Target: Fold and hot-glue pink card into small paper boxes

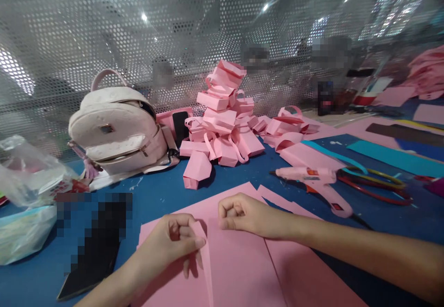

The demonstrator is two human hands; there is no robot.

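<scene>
In the head view, my left hand (pixel 178 238) pinches the raised edge of a pink paper sheet (pixel 239 270) between thumb and fingers. A narrow flap stands up at that grip. Just to the right, my right hand (pixel 241 214) rests over the same sheet with fingers curled in and thumb against them. Whether anything is caught in those fingers is hidden. More pink paper sheets (pixel 315 270) lie beneath and beside it. Beyond my right forearm lies a pink glue gun (pixel 312 177), its nozzle pointing left.
A pile of folded pink paper bags (pixel 222 122) stands at the back, beside a white backpack (pixel 118 126). At left lie a dark phone-like object (pixel 100 251) and a plastic bag (pixel 27 173). Blue paper strips (pixel 391 156) lie right. A perforated metal screen (pixel 194 29) closes the far side.
</scene>
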